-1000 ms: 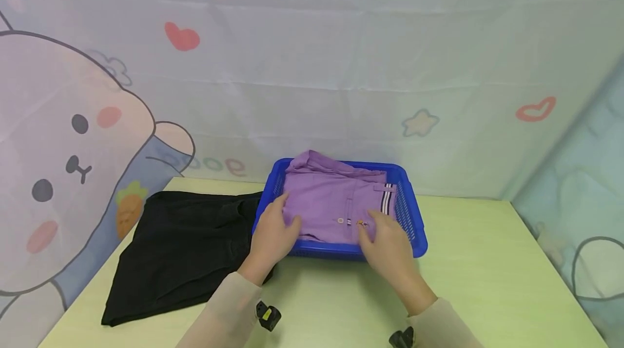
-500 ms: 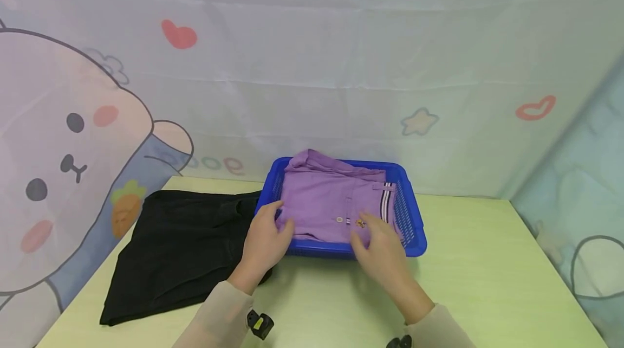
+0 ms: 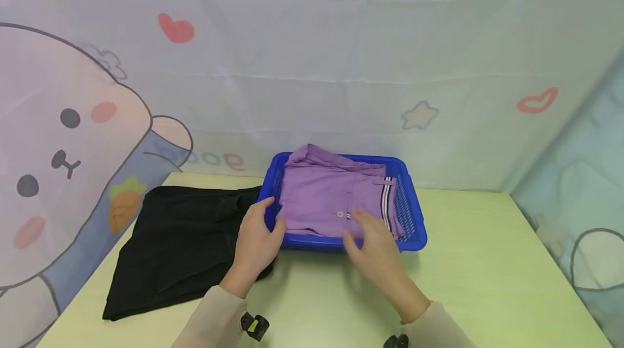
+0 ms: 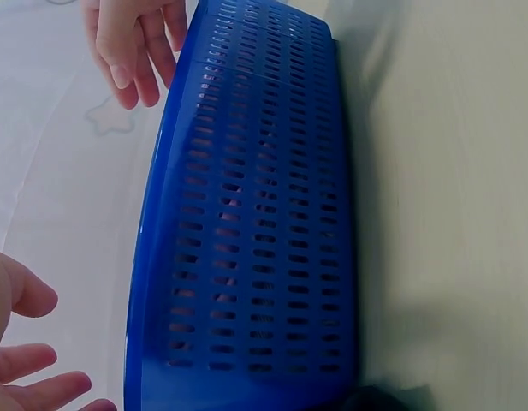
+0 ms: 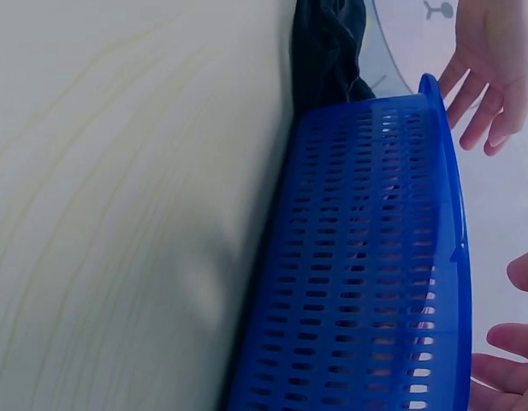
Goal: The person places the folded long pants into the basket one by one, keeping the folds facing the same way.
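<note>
Folded purple trousers (image 3: 317,196), with a button and a striped waistband, lie in a blue plastic basket (image 3: 416,223). My left hand (image 3: 258,239) is at the basket's front left corner, thumb and fingers spread apart. Over the front rim, my right hand (image 3: 375,245) hovers by the waistband end with its fingers extended. Both hands appear above the rim in the wrist views, holding nothing: the left hand (image 4: 24,342) in the left wrist view, the right hand (image 5: 512,364) in the right one. Whether the right fingertips touch the cloth, I cannot tell.
A folded black garment (image 3: 180,250), seemingly trousers, lies on the pale yellow-green table (image 3: 487,261) left of the basket, meeting its left side. Behind the table hangs a printed cloth backdrop (image 3: 312,66).
My left hand has drawn left, off the purple trousers. The right hand has shifted slightly left across them. The basket and black garment stay in place, while the head view tilts slightly.
</note>
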Demonstrator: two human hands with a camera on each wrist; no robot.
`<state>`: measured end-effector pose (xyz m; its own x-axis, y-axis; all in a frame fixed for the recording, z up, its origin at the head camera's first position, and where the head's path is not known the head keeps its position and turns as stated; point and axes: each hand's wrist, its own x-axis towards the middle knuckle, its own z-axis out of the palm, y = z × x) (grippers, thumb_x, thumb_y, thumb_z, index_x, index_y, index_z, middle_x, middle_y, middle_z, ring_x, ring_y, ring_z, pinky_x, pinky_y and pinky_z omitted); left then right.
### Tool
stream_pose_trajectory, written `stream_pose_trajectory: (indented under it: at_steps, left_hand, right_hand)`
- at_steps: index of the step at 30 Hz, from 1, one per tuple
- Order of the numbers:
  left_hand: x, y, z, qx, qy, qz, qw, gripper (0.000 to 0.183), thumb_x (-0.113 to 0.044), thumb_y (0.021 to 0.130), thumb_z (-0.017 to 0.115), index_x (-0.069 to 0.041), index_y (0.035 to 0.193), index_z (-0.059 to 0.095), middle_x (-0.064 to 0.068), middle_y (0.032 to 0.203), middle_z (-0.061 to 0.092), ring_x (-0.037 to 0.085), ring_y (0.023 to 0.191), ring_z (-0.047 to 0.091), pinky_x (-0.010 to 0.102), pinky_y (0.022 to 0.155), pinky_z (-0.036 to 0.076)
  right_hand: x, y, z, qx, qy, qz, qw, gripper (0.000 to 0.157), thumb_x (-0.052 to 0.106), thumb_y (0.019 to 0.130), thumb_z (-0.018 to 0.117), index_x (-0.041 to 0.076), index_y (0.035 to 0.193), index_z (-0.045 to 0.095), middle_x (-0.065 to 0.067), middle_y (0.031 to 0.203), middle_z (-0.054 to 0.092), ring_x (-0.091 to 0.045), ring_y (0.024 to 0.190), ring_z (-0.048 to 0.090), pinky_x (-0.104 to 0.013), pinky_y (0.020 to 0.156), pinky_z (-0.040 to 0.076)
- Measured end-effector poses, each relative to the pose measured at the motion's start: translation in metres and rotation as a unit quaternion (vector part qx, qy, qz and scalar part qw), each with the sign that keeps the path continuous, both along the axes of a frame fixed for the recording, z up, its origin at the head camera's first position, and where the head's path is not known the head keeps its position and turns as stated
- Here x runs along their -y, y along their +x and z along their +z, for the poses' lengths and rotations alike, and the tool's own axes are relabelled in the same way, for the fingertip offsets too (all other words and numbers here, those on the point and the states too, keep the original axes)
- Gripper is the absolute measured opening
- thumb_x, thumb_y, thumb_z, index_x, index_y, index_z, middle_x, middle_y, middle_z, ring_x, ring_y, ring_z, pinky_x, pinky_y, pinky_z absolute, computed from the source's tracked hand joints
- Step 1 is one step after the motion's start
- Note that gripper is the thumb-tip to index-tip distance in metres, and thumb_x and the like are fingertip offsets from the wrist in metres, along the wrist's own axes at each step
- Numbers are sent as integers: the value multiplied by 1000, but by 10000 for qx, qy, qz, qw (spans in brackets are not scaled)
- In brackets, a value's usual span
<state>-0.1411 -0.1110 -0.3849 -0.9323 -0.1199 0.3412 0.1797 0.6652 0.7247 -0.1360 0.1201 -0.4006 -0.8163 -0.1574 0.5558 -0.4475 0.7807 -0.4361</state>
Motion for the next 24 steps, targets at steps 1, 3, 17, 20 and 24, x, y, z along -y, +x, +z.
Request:
stream_pose_trajectory:
  at_steps: [1,3,17,20,24]
  left_hand:
    - [1,0,0,-48,-16,-13,10000,47,-25,91,55,-5,134,49,12,134,51,30,127,46,50,102,41]
    - [2,-1,1,-126,-48,-29,9999,47,-24,91,56,-5,133,50,12,134,51,29,127,46,49,103,40]
    - [15,7,1,-111,5,136,9998,49,-22,91,56,-3,135,46,14,137,48,32,127,46,50,102,40]
    - [17,8,0,-62,56,187,9998,51,-23,91,56,-4,137,44,15,136,48,31,123,48,50,99,43]
    - [19,10,-1,40,121,245,9996,53,-23,91,56,-5,139,41,15,135,48,30,122,48,48,98,43]
  right_hand:
    - [0,0,0,-19,2,6,10000,44,24,85,67,-1,121,61,-17,125,61,-36,120,54,-49,101,41]
    - [1,1,2,-33,-5,32,10000,44,24,85,67,0,121,61,-18,125,61,-35,119,55,-49,101,42]
    - [9,11,5,201,-125,311,9992,45,27,86,66,9,127,59,-13,130,59,-33,124,52,-47,104,41]
    - [11,13,4,168,-185,396,9989,46,27,86,67,8,128,59,-12,131,58,-32,124,51,-46,105,40]
    - [12,16,1,50,-279,608,9978,47,25,85,68,5,126,59,-11,130,59,-30,124,52,-45,105,40]
